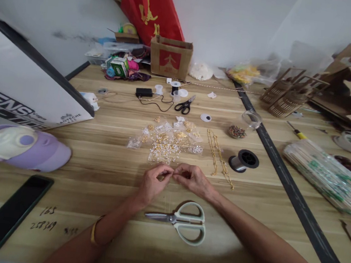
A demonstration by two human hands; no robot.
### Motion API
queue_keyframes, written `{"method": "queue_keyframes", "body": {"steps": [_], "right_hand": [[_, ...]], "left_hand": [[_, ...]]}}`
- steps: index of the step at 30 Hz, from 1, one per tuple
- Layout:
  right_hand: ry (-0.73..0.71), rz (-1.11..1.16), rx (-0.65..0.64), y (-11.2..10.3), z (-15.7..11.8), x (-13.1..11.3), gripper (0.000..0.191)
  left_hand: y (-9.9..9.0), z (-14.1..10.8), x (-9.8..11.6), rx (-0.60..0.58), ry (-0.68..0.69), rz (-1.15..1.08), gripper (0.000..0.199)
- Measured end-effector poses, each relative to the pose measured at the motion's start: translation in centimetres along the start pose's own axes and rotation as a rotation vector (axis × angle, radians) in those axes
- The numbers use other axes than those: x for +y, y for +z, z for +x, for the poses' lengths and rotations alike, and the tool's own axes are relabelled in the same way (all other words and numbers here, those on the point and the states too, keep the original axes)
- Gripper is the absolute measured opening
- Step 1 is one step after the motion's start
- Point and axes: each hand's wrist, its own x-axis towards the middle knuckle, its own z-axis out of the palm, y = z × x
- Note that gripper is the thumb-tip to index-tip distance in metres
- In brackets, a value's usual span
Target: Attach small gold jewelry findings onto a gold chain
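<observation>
My left hand (156, 183) and my right hand (194, 179) meet fingertip to fingertip over the table. Both are closed in a pinch, and whatever sits between the fingers is too small to make out. Faint thin lines, perhaps thread, show on the wood just below them. Directly beyond the fingers spreads a pile of gold and clear beads (165, 145), partly on small plastic bags. Pale-handled scissors (188, 222) lie closer to me, blades pointing left. Right of the pile are a gold beaded chain (216, 151) and a spool of fine wire or line (243, 161).
A jar of mixed beads (237, 132) lies beyond the spool. Black scissors (185, 104) and a black box with a cable (144, 92) lie farther back. At left are a phone (9, 214) and a purple cap (43, 150); wrapped sticks (329, 176) lie at right.
</observation>
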Motion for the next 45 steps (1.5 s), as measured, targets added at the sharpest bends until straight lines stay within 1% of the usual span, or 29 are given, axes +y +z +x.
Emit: {"method": "queue_keyframes", "body": {"steps": [4,9,15,24,34,38,41,45], "right_hand": [[-0.004,-0.02,0.001,-0.19,0.1,-0.1,0.025],[0.038,0.114,0.006,0.12,0.27,0.28,0.017],[0.071,0.234,-0.051,0.1,0.41,0.03,0.019],[0.089,0.27,-0.081,-0.03,0.51,0.15,0.023],[0.057,0.244,-0.051,-0.09,0.46,0.17,0.025],[0.052,0.217,-0.051,-0.14,0.39,0.14,0.027],[0.061,0.225,-0.044,-0.17,0.38,0.03,0.03],[0.049,0.224,-0.032,-0.19,0.4,-0.05,0.033]], "left_hand": [[-0.03,0.01,0.13,0.007,0.034,0.02,0.009],[0.07,0.0,0.15,0.0,0.098,0.039,0.011],[0.12,0.01,0.21,0.01,0.141,0.025,0.012],[0.09,0.02,0.41,0.002,0.14,0.021,0.01],[0.03,0.08,0.48,0.027,0.136,-0.022,0.011],[0.05,0.07,0.28,0.02,0.112,-0.033,0.01],[0.06,0.11,0.17,0.04,0.093,-0.071,0.008],[-0.05,0.26,0.14,0.044,0.007,-0.153,0.007]]}}
